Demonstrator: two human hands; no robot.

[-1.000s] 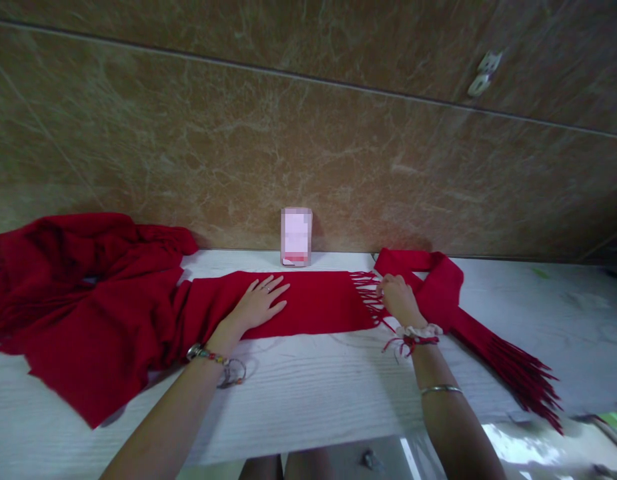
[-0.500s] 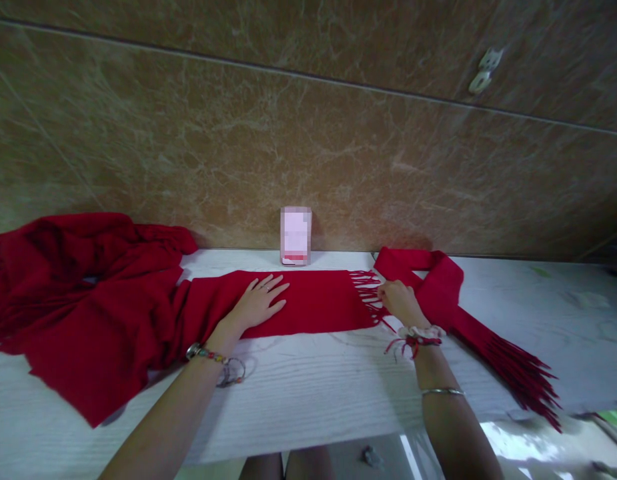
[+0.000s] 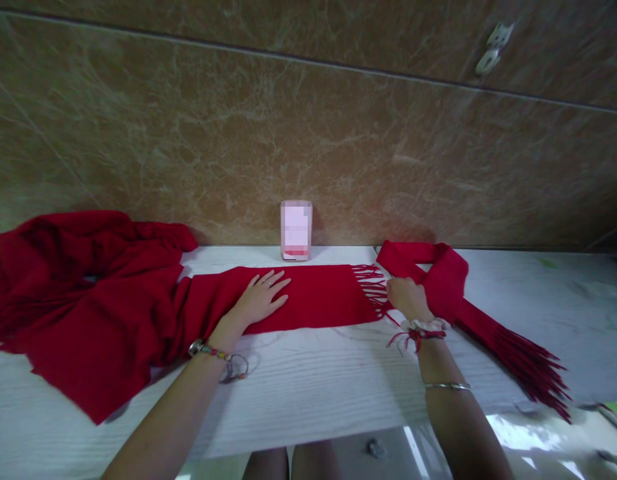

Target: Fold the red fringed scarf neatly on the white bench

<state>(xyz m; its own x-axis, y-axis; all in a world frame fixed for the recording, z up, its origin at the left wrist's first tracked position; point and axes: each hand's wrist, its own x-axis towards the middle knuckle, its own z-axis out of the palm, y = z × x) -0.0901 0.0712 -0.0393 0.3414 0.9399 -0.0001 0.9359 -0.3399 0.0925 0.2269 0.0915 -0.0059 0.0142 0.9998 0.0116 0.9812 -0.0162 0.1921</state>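
A long red scarf [image 3: 318, 297] lies stretched flat across the white table [image 3: 308, 393], its bulk heaped at the left. My left hand [image 3: 261, 299] rests flat on it, fingers spread. My right hand [image 3: 405, 297] is closed in a pinch on the scarf's tassel fringe [image 3: 371, 287] at its right end. A second red scarf [image 3: 453, 287] with a dark fringe lies just behind and to the right of that hand, running toward the table's front right.
A small pink-and-white box [image 3: 296, 230] stands against the brown marble wall [image 3: 308, 133] behind the scarf. A white fitting [image 3: 491, 48] hangs on the wall at upper right. The table's front edge is close to my body.
My right hand has drawn slightly to the right with the fringe. The left hand stays flat on the scarf. The view has tilted a little.
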